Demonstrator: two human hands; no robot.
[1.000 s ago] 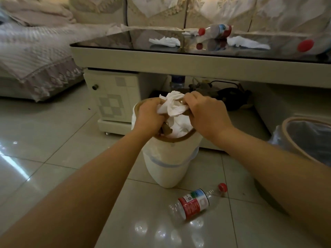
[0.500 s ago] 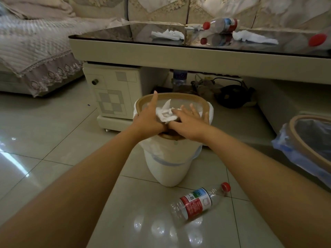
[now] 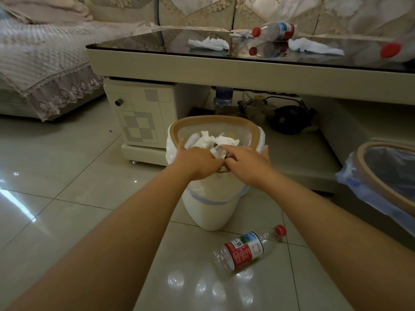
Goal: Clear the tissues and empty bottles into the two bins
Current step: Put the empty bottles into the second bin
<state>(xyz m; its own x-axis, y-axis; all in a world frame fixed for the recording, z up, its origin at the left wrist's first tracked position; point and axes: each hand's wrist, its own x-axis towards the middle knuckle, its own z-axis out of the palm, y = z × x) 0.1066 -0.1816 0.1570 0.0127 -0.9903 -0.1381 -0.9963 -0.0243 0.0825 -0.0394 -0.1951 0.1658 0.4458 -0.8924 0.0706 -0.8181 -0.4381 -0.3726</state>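
Left hand (image 3: 198, 161) and right hand (image 3: 247, 162) meet knuckle-to-knuckle over white bin (image 3: 213, 205) rim, fingers curled loosely, empty, apparently pressing tissues (image 3: 215, 141) down; 1 floor bottle (image 3: 244, 250) waits nearby.

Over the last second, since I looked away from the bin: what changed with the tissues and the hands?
The tissue wad, held above the white bin by both hands, was pushed down and released; it now lies inside. The left hand and right hand now sit at the near rim. The floor bottle and the table's tissues stayed put.
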